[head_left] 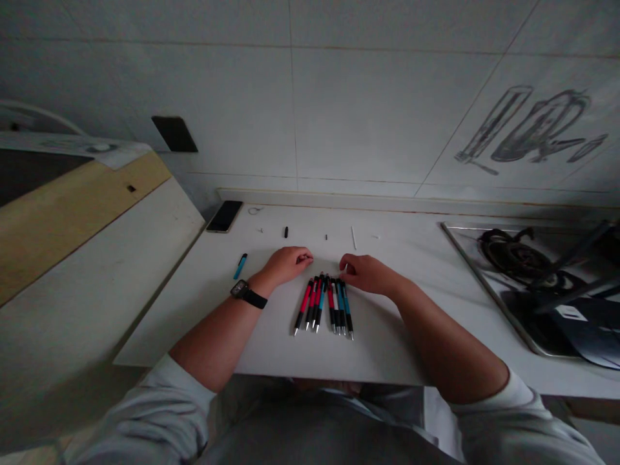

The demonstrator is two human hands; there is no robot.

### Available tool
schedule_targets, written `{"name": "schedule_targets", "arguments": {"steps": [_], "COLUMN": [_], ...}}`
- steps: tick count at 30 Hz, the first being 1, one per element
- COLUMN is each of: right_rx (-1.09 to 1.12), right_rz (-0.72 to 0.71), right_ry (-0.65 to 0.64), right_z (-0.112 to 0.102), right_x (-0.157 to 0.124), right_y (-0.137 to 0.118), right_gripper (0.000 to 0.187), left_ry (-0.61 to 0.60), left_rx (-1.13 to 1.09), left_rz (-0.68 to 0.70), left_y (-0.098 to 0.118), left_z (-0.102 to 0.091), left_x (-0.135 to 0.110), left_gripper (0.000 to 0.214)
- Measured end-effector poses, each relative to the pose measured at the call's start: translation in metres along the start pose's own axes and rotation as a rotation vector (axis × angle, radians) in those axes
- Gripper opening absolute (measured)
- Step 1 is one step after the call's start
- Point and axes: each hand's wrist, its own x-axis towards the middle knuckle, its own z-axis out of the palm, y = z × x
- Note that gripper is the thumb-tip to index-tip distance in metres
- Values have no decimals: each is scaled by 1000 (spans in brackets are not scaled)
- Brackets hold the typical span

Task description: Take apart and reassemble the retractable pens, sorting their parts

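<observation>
White counter (416, 248); right hand (367, 272) at 2 o'clock of the pens (321, 301), fingers curled near their tops, grip indeterminable; left hand (288, 263) at 11, fingertips drawn together, contents hidden; pens lie counter-centre, toward 6; turquoise barrel (239, 267) at 10; white tube (354, 237) at 1.

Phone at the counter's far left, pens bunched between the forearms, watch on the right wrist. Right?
One slip: the head view shows the watch on the left wrist. The phone is at the counter's far left, the pens bunched between the forearms.
</observation>
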Motion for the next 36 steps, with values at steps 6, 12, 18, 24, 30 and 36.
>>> {"name": "schedule_targets", "arguments": {"steps": [6, 12, 18, 24, 30, 36], "right_rx": [-74, -221, -307, -319, -197, 240], "right_rz": [18, 76, 167, 182, 157, -116], "right_ry": [-117, -61, -46, -14, 85, 285], "right_z": [8, 18, 17, 19, 22, 40], "right_x": [-7, -10, -14, -16, -9, 12], "right_y": [-11, -24, -36, -39, -32, -12], "right_gripper": [23, 21, 24, 35, 35, 40], "left_ry": [-8, -14, -25, -33, 5, 32], "left_rx": [-8, 24, 32, 53, -16, -43], "left_rz": [9, 34, 24, 86, 158, 197], "left_y": [-2, -5, -5, 7, 18, 28], "left_z": [-1, -1, 0, -1, 2, 4], "left_x": [-1, -2, -2, -5, -6, -8], "left_gripper": [19, 20, 20, 17, 17, 24]}}
